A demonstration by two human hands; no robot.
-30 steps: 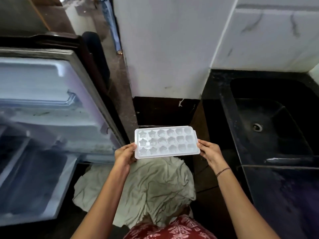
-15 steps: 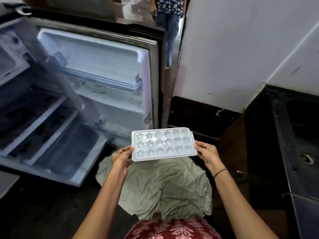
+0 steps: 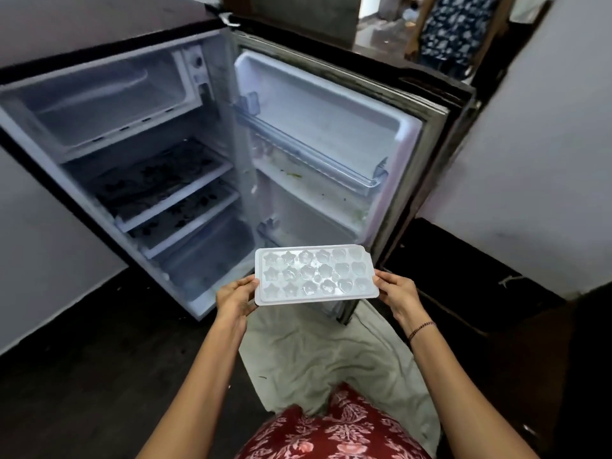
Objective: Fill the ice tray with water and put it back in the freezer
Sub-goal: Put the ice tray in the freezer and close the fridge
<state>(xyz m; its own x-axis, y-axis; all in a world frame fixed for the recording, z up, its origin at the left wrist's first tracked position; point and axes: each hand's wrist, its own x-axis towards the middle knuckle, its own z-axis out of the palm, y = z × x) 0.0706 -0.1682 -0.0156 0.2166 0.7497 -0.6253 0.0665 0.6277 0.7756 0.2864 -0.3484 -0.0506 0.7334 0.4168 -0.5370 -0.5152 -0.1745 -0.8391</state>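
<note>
Since the earlier frames our view had swung further left, so the whole fridge [image 3: 218,127] lay open before us, while the ice tray [image 3: 316,274] stayed level between our hands. We held it in the air just in front of the lower corner of the open door [image 3: 331,127], above the pale cloth [image 3: 331,352] on the floor. Our left hand [image 3: 235,298] gripped the tray's left short edge with its fingers curled round the rim, and our right hand [image 3: 397,293] pinched the right short edge in the same way. The star and flower cells glistened as if filled, though we could not tell how full they were. We judged the tray to be thin, slightly bendy plastic, light in itself but weighted by water and quick to slop if tipped or twisted. A hold at both short ends, kept flat, seemed to us the safest one. The freezer compartment [image 3: 99,101] sat at the top of the cabinet, well apart from the tray.
</note>
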